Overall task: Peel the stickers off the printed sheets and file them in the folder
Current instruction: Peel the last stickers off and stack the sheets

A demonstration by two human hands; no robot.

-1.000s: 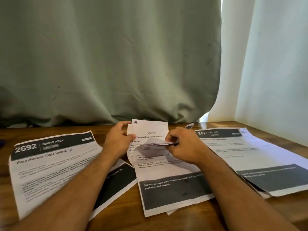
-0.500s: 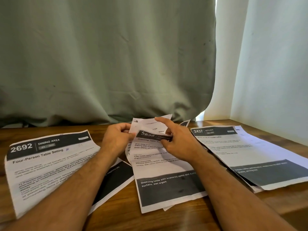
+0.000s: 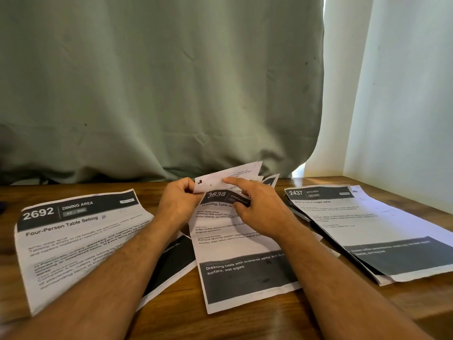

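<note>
Head view shows us sitting at a wooden desk (image 3: pixel 245 322) with printed sheets spread across it. By the left edge lies the sheet marked 2692 (image 3: pixel 78 239). By the right edge lies a small pile with the sheet marked 2437 (image 3: pixel 367 224) on top. In the middle, close to the back edge, is the sheet marked 3638 (image 3: pixel 235 246), the one we are working on.

We think the job is only partly done. Lots of sheets are out on the desk, and we see no folder anywhere, so no filing shows yet. We cannot tell which sheets have lost their stickers.

Our left hand (image 3: pixel 179 204) is curled shut on the top left corner of the papers in the middle, with the thumb and fingers pinching them. It lifts a white page (image 3: pixel 228 180) so that its top edge tips up toward the curtain (image 3: pixel 159 82).

Our right hand (image 3: pixel 259 209) sits on the dark band at the top of the 3638 sheet. Its pointing finger is stretched out flat on the lifted white page. Its thumb and other fingers are bent close together at the band, as if picking at a sticker there. We cannot see a sticker clearly, so we cannot say if one is held.

Both arms reach forward from the near edge of the desk.
</note>
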